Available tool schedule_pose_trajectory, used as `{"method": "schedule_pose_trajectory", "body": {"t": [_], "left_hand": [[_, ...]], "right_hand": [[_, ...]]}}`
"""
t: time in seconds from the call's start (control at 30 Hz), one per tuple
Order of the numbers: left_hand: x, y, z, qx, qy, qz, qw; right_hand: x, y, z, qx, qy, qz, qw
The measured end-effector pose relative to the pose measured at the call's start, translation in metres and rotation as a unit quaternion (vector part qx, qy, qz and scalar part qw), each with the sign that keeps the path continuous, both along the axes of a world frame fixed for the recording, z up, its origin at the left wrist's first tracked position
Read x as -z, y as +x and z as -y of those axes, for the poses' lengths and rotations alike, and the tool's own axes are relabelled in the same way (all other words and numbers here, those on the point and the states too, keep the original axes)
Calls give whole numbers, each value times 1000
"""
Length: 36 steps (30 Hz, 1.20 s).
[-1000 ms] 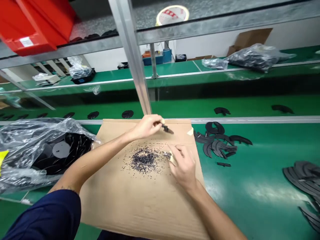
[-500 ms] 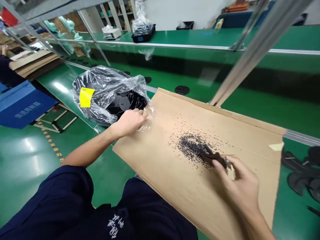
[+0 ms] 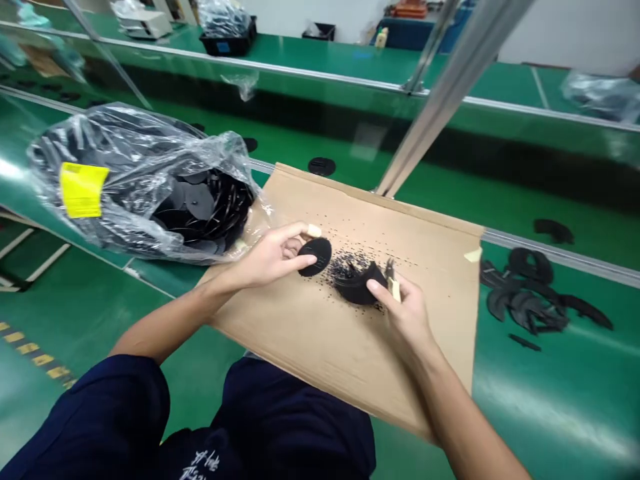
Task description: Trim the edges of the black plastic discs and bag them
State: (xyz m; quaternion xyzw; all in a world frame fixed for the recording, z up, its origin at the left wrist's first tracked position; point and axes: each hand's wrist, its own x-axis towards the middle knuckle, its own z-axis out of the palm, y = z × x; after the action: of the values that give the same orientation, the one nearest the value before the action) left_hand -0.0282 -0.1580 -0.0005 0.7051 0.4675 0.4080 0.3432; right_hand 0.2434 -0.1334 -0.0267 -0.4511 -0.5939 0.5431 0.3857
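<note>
Near 4 o'clock the right hand (image 3: 403,317) covers most of a small metal tool (image 3: 390,272), so its kind is hard to tell. At 9 o'clock the print on the yellow label (image 3: 83,190) is too blurred to read. At 7 o'clock the bottom edge cuts off the white letters (image 3: 197,463) on the dark shirt (image 3: 295,427).

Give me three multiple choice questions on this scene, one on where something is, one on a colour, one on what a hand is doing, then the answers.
1. Where is the clear plastic bag relative to the cardboard sheet?
A. Left of it, on the green bench
B. On top of it, in the middle
C. Right of it, beside the black pieces

2. What colour is the label on the bag?
A. Red
B. Yellow
C. Blue

3. What is the left hand doing?
A. Lying open and empty
B. Gripping the bag
C. Holding a black disc

Answers:
1. A: the bag lies on the bench, its edge reaching the sheet's corner.
2. B: a yellow label shows on the bag's side.
3. C: the disc sits at the fingertips above the cardboard.
</note>
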Motion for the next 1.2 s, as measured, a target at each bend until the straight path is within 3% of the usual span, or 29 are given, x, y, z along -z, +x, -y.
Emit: {"method": "schedule_pose_trajectory", "body": {"t": [0.1, 0.2, 0.33, 0.57, 0.73, 0.87, 1.0, 1.1, 1.2], "left_hand": [[17, 45, -8, 32, -2, 60, 998], [31, 73, -10, 34, 73, 23, 996], [43, 84, -7, 2, 174, -12, 985], [45, 87, -1, -18, 187, -8, 982], [49, 87, 1, -38, 126, 7, 991], [53, 85, -1, -15, -10, 95, 995], [54, 83, -5, 42, -136, 180, 973], [51, 81, -5, 37, -118, 161, 979], [50, 79, -3, 17, -22, 81, 996]], "right_hand": [[7, 0, 6, 2, -77, -64, 995], [11, 7, 11, 15, -119, -88, 989], [11, 14, 14, 16, -145, -100, 984], [5, 10, 17, 4, -135, -94, 986], [4, 7, 19, 10, -87, -65, 994], [4, 8, 20, 5, -39, -29, 999], [6, 11, 21, -11, 6, 10, 1000], [8, 13, 17, -4, 85, 44, 995], [7, 16, 14, 11, 194, 80, 978]]}}
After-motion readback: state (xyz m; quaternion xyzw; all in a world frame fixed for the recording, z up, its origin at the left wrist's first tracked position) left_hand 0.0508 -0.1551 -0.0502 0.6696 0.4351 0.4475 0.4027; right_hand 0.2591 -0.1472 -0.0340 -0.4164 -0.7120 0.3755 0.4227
